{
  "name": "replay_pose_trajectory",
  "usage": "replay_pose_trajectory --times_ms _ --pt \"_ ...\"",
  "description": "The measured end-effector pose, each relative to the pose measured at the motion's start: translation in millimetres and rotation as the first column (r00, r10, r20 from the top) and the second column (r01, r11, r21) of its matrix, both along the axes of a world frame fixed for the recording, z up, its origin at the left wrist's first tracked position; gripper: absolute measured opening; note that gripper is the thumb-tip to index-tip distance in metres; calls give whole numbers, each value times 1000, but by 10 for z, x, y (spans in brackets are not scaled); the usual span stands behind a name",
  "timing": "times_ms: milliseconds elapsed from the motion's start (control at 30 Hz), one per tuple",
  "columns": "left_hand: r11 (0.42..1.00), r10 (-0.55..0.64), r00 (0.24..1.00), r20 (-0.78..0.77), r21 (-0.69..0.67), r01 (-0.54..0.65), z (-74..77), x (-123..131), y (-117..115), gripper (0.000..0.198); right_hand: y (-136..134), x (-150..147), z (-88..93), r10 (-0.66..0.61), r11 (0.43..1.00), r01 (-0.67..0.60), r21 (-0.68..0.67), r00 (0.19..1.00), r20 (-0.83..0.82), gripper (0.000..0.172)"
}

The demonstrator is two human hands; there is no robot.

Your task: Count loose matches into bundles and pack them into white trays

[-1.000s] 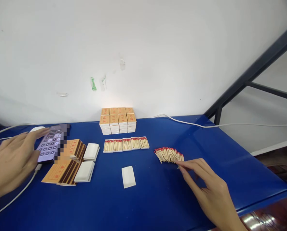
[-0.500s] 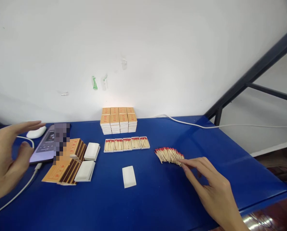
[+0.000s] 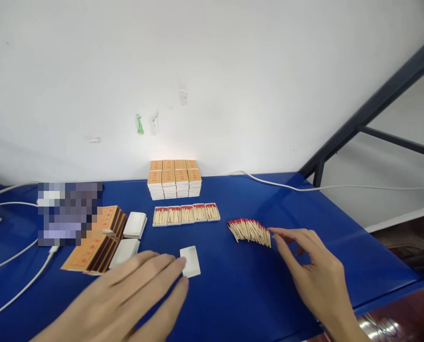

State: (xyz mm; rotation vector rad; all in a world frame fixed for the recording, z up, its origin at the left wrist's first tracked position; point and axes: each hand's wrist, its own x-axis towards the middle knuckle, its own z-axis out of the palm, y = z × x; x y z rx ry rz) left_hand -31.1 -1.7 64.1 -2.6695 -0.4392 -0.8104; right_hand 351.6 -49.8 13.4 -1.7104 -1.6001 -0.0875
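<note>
A blue bench (image 3: 233,294) set against a bare white wall (image 3: 212,71), with a dark steel frame (image 3: 368,114) slanting down at its far right end, carries your work. Your left hand (image 3: 126,299) lies low with its grip wide and holding nothing, fingers stretched flat, their tips at the near left edge of a lone white tray (image 3: 190,261); whether they press on it cannot be told. The tray's long axis runs away from you, leaning slightly left. Your right hand (image 3: 315,275) also keeps a loose, wide grip with nothing in it, its forefinger tip just at the right end of the pile of matches (image 3: 250,231). The sticks lie side by side, red heads pointing away from you. Beyond both grips sit a row of filled trays (image 3: 186,213) and stacked matchboxes (image 3: 174,178).
</note>
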Motion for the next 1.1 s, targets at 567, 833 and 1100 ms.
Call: replay_pose_trajectory --times_ms 567,833,1100 --pt "979 111 994 5 -172 -108 -400 261 48 34 -20 -42 -55 -369 894 330 -303 926 -80 41" --pt "961 154 988 -12 -232 -153 -470 233 56 37 172 -546 100 -258 947 246 -206 965 -33 37" --pt "939 167 986 0 -304 -159 -536 207 73 35 336 -1010 -67 -192 979 206 2 907 375 27"
